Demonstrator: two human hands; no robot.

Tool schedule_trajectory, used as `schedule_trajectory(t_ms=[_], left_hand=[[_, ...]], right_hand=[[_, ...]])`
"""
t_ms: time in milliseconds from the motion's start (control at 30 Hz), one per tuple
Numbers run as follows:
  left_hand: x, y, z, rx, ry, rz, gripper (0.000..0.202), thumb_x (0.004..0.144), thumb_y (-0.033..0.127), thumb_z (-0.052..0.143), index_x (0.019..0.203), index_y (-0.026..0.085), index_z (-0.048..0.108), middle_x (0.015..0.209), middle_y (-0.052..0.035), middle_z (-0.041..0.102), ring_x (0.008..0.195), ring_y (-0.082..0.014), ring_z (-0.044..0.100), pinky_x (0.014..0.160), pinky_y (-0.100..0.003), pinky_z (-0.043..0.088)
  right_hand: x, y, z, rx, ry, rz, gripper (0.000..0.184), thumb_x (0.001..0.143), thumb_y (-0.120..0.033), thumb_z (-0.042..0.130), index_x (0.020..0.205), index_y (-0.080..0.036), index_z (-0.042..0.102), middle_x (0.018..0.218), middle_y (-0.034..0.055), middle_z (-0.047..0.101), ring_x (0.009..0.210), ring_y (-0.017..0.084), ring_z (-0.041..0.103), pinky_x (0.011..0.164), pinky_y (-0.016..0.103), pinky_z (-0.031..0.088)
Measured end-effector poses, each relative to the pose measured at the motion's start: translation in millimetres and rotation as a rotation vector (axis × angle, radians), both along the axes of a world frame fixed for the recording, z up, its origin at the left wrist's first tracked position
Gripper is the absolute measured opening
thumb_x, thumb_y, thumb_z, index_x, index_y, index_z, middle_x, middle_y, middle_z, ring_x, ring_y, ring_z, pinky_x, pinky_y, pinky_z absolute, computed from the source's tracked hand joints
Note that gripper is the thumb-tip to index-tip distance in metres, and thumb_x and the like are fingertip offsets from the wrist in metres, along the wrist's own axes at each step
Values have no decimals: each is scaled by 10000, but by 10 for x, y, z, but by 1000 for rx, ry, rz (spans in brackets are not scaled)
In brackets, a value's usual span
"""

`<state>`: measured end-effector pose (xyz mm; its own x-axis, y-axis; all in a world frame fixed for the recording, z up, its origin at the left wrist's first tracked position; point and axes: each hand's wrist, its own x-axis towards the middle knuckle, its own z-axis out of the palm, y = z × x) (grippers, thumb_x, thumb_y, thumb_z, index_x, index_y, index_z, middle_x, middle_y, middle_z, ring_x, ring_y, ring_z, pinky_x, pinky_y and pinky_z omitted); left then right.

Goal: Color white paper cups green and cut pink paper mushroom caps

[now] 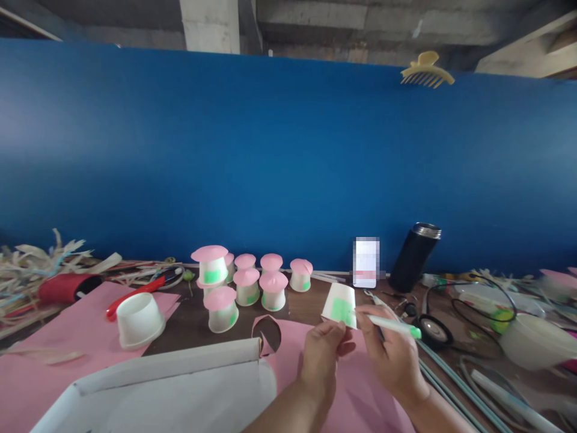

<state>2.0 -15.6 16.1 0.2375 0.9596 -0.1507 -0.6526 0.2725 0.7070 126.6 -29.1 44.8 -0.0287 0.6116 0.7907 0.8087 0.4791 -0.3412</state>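
Paper cup (334,298) tilts in the left hand (321,352), beside the right hand's (396,358) marker (391,325)

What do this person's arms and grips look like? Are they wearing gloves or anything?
The left grip and right grip are plain human ones, bare, with no gloves. The forearms are bare too: no sleeves, watch or bracelet show on them. I can't make out any rings or markings.

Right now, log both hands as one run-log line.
left hand: grip on white cup | right hand: grip on green-ended marker, tip at cup's green patch | nearby: pink-topped cups, black bottle
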Motion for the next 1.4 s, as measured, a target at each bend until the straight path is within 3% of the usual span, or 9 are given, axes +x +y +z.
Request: schedule_trajectory(t_ms=[533,1400], left_hand=[[-2,8,-37,39,94,-14,353,632,439,806,667,101,711,653,-48,617,666,-142,569,671,-284,491],[1,-3,-27,61,81,-35,362,641,443,801,720,97,732,706,-73,650,720,-166,600,676,-287,494]], right_hand=[[27,27,14,4,68,-97,162,925,-329,499,941,-208,606,870,64,688,777,211,650,738,325,497],[37,56,-14,-8,23,-98,171,942,-324,477,922,-205,598,863,52,676,780,181,654,712,286,486]])
